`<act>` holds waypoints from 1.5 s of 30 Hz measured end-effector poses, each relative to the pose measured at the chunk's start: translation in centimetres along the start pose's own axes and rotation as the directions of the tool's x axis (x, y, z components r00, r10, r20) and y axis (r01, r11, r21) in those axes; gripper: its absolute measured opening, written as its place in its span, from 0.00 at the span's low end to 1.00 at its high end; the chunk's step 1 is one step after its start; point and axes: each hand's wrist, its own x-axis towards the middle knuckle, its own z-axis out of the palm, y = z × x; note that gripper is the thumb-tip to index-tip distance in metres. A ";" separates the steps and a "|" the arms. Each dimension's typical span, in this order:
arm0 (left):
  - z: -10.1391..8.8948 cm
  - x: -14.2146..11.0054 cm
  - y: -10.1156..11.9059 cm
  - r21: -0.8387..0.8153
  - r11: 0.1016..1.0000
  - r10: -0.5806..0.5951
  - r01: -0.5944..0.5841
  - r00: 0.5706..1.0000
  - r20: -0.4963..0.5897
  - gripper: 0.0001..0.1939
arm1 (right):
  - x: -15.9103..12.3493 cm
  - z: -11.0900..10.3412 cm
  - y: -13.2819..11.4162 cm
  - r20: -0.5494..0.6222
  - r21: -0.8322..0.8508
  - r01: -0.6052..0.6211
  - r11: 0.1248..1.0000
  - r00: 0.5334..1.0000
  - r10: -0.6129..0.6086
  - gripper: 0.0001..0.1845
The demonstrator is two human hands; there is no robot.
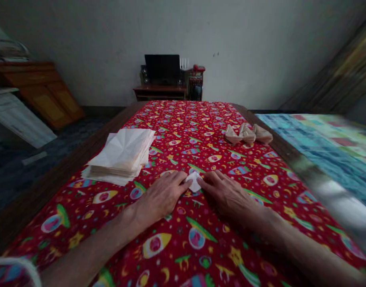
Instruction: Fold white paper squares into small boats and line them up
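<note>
A small white folded paper (194, 182) lies on the red patterned cloth between my two hands. My left hand (167, 189) grips its left edge, thumb on top and fingers curled at the far side. On the opposite edge my right hand (221, 190) pinches it in the same way, thumb pressing down. The paper is compact, with a pointed top; its underside is hidden. To the left of my hands rests a stack of creased white paper sheets (119, 153). Several folded paper pieces (248, 134) stand in a row at the right edge of the cloth.
The red cloth (197, 243) covers a long table with a dark wooden border (90, 159). Beyond it a television (162, 69) stands on a low stand (160, 92). A wooden cabinet (48, 95) is at left, a bed with a blue patterned cover (323, 147) at right.
</note>
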 end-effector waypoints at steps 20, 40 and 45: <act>-0.1 0.6 0.5 0.121 0.990 -0.072 0.072 0.997 -0.005 0.22 | 0.2 0.5 -0.3 -0.003 -0.177 -0.073 0.981 0.997 0.074 0.28; 1.0 2.6 -0.5 -0.244 0.930 -0.303 0.276 0.949 -0.082 0.16 | 1.7 -0.8 -1.6 -0.016 0.091 -0.278 0.956 0.960 0.281 0.15; 1.8 2.7 0.6 -0.299 0.918 -0.312 0.262 0.941 -0.132 0.21 | 1.5 1.0 -0.6 -0.147 0.274 -0.283 0.919 0.932 0.331 0.13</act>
